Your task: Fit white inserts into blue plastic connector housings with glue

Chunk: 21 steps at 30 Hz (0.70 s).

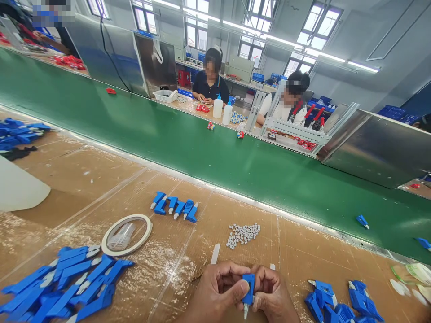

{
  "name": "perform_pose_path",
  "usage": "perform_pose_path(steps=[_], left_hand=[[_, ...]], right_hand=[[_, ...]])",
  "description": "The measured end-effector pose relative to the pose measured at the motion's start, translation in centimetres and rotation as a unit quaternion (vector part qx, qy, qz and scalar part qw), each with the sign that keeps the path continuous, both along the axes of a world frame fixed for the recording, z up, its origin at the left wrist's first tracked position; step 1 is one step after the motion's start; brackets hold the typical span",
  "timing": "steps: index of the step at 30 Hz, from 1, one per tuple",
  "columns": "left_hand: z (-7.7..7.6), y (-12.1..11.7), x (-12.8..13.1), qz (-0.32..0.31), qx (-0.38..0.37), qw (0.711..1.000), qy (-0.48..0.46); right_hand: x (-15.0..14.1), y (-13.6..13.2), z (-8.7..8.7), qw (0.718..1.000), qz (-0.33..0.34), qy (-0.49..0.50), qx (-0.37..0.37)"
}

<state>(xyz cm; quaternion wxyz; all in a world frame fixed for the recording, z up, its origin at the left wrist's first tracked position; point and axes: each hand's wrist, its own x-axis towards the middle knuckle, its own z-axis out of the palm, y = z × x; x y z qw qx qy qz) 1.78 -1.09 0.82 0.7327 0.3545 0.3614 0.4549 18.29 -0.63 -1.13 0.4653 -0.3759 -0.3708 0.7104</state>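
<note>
Close to the front edge of the cardboard-covered bench, my left hand [224,287] pinches a small blue plastic part [248,287] between thumb and fingers. It has an opening in its body and a pale grey tip pointing down toward me. My right hand [272,289] is closed against the part's right side; whether a smaller piece is between its fingertips cannot be made out. Just beyond the hands lies a heap of small grey pieces [243,235]. A short row of similar blue parts [175,207] sits further left.
Longer blue pieces [81,278] pile up at left, beside a tape roll [107,231]. More blue parts [328,303] lie at right. A green conveyor belt [188,148] runs behind the bench, carrying several parts. Across it, people sit near white bottles [218,108] and a metal clamp frame [296,130].
</note>
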Motion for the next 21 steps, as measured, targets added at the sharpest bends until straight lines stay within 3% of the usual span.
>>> perform_pose_path(steps=[5,7,10,13,17,21], left_hand=[[-0.2,0.1,0.1,0.008,-0.003,0.999,-0.040],[-0.2,0.3,0.0,-0.030,-0.048,0.994,-0.095],[-0.3,0.6,0.0,-0.125,-0.161,0.964,-0.171],[-0.4,0.7,0.3,-0.182,-0.194,0.940,-0.212],[-0.7,0.6,0.5,-0.180,-0.199,0.938,-0.219],[-0.9,0.4,0.4,-0.174,-0.206,0.938,-0.219]], right_hand=[[1.0,0.0,1.3,0.999,0.039,-0.008,0.001],[1.5,-0.1,1.6,0.999,0.007,-0.036,0.021],[1.5,-0.4,1.7,0.993,-0.041,-0.100,0.037],[1.1,-0.9,2.0,0.990,-0.019,-0.135,0.033],[0.5,-1.3,3.2,0.990,0.059,-0.120,0.051],[0.3,-1.3,3.9,0.989,0.067,-0.099,0.091]])
